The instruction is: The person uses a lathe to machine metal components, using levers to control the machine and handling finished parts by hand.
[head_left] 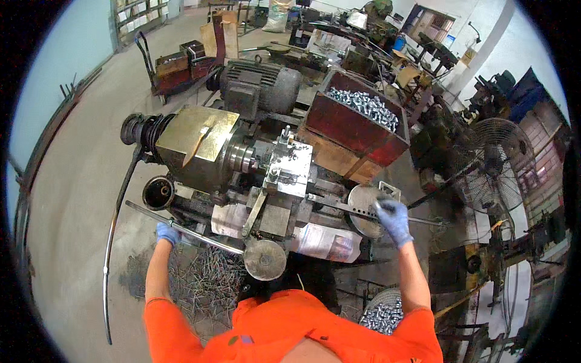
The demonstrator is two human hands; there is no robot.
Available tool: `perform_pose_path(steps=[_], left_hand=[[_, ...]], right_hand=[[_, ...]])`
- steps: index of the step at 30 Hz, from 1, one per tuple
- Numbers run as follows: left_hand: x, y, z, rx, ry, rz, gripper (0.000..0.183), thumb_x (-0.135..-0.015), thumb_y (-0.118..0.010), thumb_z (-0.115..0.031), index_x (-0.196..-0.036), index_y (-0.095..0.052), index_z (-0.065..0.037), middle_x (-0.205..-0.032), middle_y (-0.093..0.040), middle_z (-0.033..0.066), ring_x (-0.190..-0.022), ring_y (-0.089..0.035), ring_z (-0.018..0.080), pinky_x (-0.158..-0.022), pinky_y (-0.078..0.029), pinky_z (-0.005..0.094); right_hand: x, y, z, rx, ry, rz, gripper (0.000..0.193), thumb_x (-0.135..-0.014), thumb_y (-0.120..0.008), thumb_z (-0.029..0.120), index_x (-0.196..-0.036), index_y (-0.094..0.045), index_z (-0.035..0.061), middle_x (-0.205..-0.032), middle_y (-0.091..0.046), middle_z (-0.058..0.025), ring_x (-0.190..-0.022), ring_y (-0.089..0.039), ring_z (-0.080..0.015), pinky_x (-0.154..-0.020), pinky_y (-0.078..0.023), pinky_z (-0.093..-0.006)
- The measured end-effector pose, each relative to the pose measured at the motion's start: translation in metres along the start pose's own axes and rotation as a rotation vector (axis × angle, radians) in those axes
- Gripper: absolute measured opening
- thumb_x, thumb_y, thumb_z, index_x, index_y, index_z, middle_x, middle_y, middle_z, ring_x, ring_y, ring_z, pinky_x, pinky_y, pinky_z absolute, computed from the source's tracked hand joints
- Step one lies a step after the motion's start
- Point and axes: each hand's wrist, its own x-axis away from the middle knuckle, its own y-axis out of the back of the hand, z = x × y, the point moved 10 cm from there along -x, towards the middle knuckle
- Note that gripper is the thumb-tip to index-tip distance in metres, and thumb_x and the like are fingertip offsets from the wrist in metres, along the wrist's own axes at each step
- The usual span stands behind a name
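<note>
The left hand point(167, 233), in a blue glove, is clenched around the long steel lever bar point(181, 228) at the near left of the lathe point(242, 163); the bar is thin, grey and runs rightward to a round metal disc point(264, 259). The right hand point(392, 219), also gloved, grips the rim of the round handwheel point(363, 209) at the machine's right. Farther off sits a red bin point(357, 130) of shiny small metal parts point(363, 106).
</note>
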Motion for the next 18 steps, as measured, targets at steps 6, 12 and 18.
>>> perform_pose_path(steps=[6,12,18], left_hand=[[0.035,0.032,0.023,-0.102,0.133,-0.049,0.041,-0.078,-0.053,-0.042,-0.109,-0.061,-0.017,-0.105,-0.063,0.0103,-0.095,-0.061,0.0277,-0.079,-0.048,0.0385],[0.106,0.162,0.023,0.156,0.140,-0.507,0.027,-0.079,-0.058,-0.033,-0.096,-0.066,-0.013,-0.089,-0.065,0.0126,-0.084,-0.062,0.0307,-0.074,-0.048,0.0419],[0.142,0.253,-0.054,0.334,0.018,-0.694,0.027,-0.082,-0.056,-0.032,-0.096,-0.065,-0.010,-0.089,-0.065,0.0123,-0.083,-0.062,0.0296,-0.074,-0.048,0.0398]], right_hand=[[0.033,0.064,-0.174,0.244,-0.273,-0.087,0.029,-0.075,-0.071,0.026,-0.083,-0.066,-0.0011,-0.082,-0.068,-0.0128,-0.072,-0.064,-0.0178,-0.068,-0.049,-0.0297],[0.030,0.088,-0.282,1.046,-0.230,0.219,0.058,-0.070,-0.065,0.045,-0.115,-0.056,0.0081,-0.122,-0.052,-0.0181,-0.116,-0.047,-0.0327,-0.098,-0.036,-0.0390],[0.029,0.086,-0.321,0.997,-0.418,0.187,0.062,-0.068,-0.066,0.047,-0.111,-0.057,0.0040,-0.115,-0.056,-0.0187,-0.110,-0.050,-0.0336,-0.096,-0.039,-0.0392]])
